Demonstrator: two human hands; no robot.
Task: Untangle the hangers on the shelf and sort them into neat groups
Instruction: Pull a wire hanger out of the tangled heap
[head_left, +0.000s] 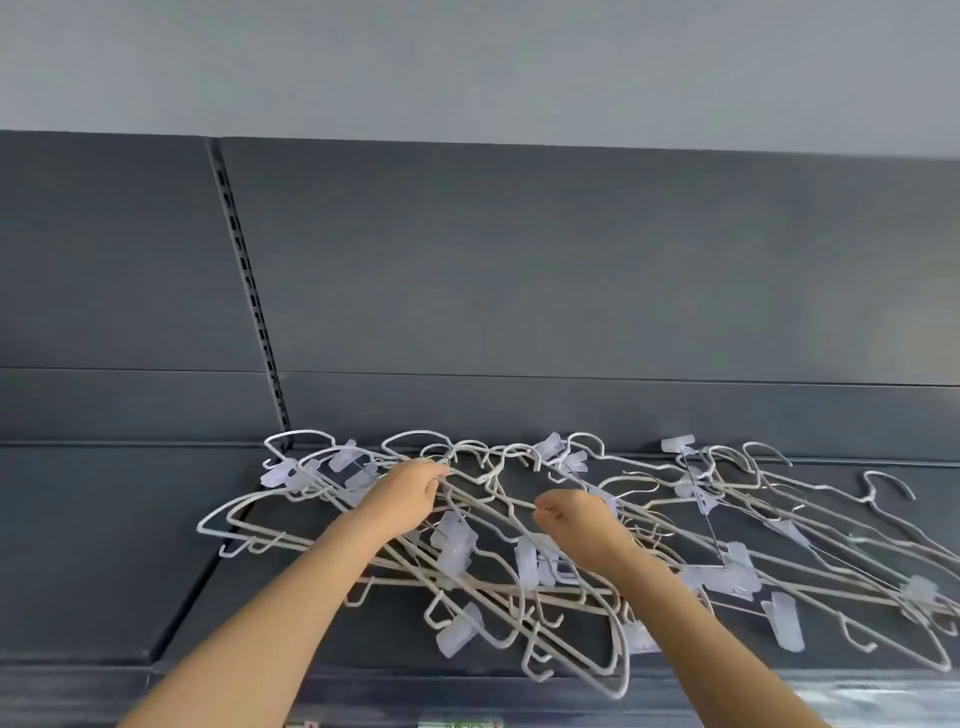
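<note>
**While Both Hands Work the Pile: Hanger Tangle on the Dark Shelf**

Where the dark grey shelf (130, 545) meets its back panel (519, 286), a tangle of white wire hangers (524, 566) lies flat on the shelf surface. It spreads from left of centre to the right edge of view. Hooks and arms cross one another at many angles, and no separate groups are formed. Translucent clips (779, 623) are scattered through the pile, attached to several hangers.

The left hand (402, 499) reaches to the rear middle of the pile. Its fingers are curled round a bundle of wires just below a row of hooks. The right hand (576, 519) rests over the centre of the pile, near the left hand but not touching it. Its thumb and curled fingers pinch one thin wire arm at their tips.

A slotted upright (248, 291) runs down the back panel to the pile's left rear corner. A pale wall (467, 62) shows above the panel.
</note>
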